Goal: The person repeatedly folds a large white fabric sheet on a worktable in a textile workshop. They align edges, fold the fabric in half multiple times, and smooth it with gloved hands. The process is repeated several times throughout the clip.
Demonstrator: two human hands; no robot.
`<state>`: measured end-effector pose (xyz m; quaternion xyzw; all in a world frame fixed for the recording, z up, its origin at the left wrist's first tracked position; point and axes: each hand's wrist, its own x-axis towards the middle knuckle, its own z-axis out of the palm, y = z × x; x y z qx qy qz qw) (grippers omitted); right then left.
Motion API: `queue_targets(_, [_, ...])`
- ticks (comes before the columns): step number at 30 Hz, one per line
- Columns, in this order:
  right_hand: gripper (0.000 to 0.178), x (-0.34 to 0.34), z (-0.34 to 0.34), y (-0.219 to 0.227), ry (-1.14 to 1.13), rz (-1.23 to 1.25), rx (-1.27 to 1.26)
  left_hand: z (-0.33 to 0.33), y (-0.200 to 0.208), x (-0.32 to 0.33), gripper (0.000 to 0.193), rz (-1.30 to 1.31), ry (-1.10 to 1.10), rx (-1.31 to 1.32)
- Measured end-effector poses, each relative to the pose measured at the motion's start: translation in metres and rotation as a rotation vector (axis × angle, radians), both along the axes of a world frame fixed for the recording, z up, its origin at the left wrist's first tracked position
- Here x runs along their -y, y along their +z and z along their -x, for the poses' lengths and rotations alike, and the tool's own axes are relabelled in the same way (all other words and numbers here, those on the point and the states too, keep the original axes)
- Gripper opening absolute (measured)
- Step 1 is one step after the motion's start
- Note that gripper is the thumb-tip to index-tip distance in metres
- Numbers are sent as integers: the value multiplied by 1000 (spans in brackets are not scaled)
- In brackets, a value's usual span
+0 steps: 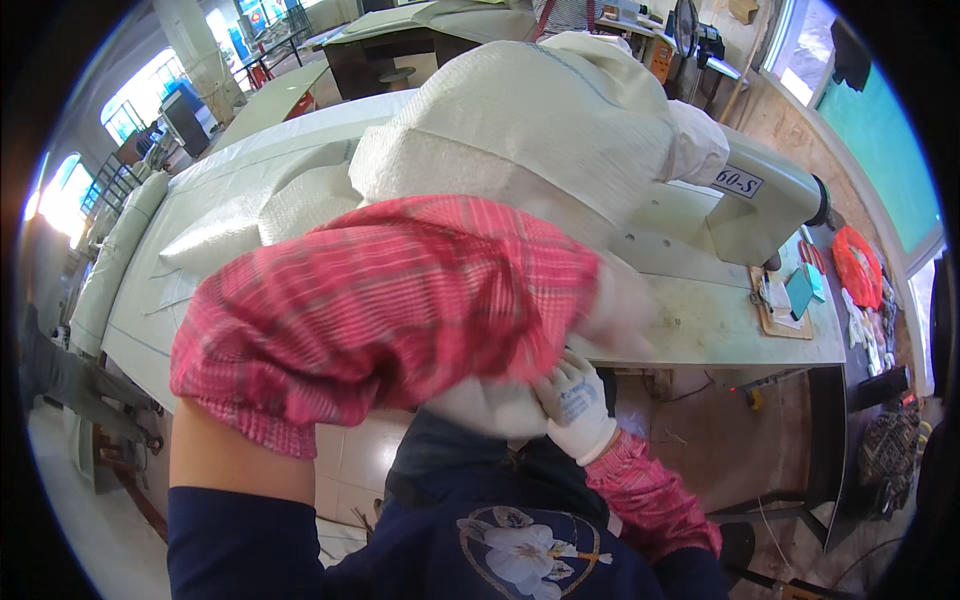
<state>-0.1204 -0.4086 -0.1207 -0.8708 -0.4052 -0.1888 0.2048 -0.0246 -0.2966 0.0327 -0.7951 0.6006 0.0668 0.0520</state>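
Note:
A large sheet of white woven sack fabric point(520, 110) is bunched over the table and against the pale arm of an industrial sewing machine point(765, 205). My left arm, in a pink plaid sleeve cover, reaches across to the right in front of the fabric. My left hand point(620, 305), in a white glove, is smeared by motion near the machine bed, so its fingers cannot be read. Lower down, by my lap, my gloved right hand point(580, 408) is closed on a hanging edge of the white fabric. My left sleeve partly covers those fingertips.
On the table's right end lie a small wooden board point(780, 302) with papers and a teal box point(800, 290). A red plastic bag point(858, 265) sits beyond. A fabric roll point(120, 260) lies along the left side; a person's legs point(85, 385) stand nearby.

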Motion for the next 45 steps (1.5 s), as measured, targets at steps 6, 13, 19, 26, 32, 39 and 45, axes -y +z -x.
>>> queue_targets(6, [50, 0, 10, -29, -56, -53, -120, -37, -110, -168, 70, -223, 956, 84])
queue_targets(13, [46, -5, 8, -20, 17, 38, -191, -47, -152, -182, 56, -507, 830, 136])
queue_targets(19, [24, 24, -55, 40, 126, -433, -739, -32, -127, -108, 64, 503, 737, 144])
queue_targets(26, [29, -29, -175, 0, -33, -56, -155, -32, -161, -95, 74, 445, 1075, -99])
queue_targets(32, [39, -9, -203, -27, -332, -508, -553, -21, -172, -94, 55, 288, 941, 159])
queue_targets(39, [65, 20, -71, -19, -50, 87, -7, -15, -174, -81, 57, 218, 782, 284])
queue_targets(45, [61, 5, -60, -6, -41, 207, 21, -9, -177, -83, 58, 258, 677, 274])
